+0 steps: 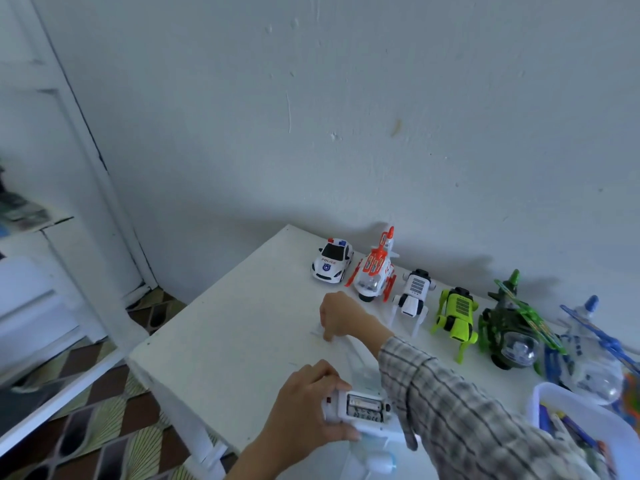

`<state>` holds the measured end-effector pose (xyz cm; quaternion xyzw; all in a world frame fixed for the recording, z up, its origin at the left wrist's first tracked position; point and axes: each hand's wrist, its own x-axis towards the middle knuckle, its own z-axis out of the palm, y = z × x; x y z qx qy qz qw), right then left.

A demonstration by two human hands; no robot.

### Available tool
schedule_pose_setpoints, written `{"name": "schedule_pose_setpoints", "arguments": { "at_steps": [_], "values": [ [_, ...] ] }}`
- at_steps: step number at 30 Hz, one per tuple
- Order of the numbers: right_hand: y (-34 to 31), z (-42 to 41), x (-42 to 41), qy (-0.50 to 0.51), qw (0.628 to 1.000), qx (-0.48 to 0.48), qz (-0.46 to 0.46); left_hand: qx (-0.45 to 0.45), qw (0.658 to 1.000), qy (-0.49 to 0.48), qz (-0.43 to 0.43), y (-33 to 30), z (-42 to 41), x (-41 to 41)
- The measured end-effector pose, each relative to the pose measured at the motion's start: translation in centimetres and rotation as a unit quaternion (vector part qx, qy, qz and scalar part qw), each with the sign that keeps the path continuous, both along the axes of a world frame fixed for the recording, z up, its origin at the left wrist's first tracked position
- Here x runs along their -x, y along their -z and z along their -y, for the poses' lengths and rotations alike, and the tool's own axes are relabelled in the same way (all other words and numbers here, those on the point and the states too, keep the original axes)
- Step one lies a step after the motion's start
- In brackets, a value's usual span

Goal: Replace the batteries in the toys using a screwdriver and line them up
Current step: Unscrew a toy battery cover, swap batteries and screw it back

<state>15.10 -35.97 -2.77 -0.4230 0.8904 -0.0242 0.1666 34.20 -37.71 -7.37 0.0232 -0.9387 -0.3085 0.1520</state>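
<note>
My left fingers (341, 384) curl round the upturned toy (360, 408) at the near edge of the desk (242, 327), belly up so its open battery bay faces me — cells seated, I judge. My right fingers (327, 336) reach past the toy and pinch at something pale and flat on the desk; I cannot tell what, perhaps the cover. Beyond the toy, six others (417, 296) stand lined up by the wall.

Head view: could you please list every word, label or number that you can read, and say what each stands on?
"POLICE": on the hood of the white police car, above a badge emblem.
Markings inside the open battery compartment of the white toy held by the left hand: too blurred to read.
Nothing else is legible.
</note>
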Motion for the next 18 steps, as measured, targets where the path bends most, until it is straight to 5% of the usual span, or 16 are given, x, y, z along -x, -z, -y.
{"name": "schedule_pose_setpoints", "arguments": {
  "at_steps": [6, 12, 18],
  "values": [
    [-4.3, -3.3, -0.8, 0.05, 0.988, 0.141, -0.027, -0.015, 0.999, -0.012, 0.033, -0.3, -0.2, -0.2],
    [-7.9, -11.0, -6.3, 0.026, 0.992, 0.121, -0.026, -0.037, 0.999, -0.026, 0.0, -0.6, -0.4, -0.5],
    [-4.6, -16.3, -9.6, 0.017, 0.992, 0.123, -0.003, -0.073, 0.997, -0.035, 0.008, -1.1, -0.7, -0.5]
  ]
}}
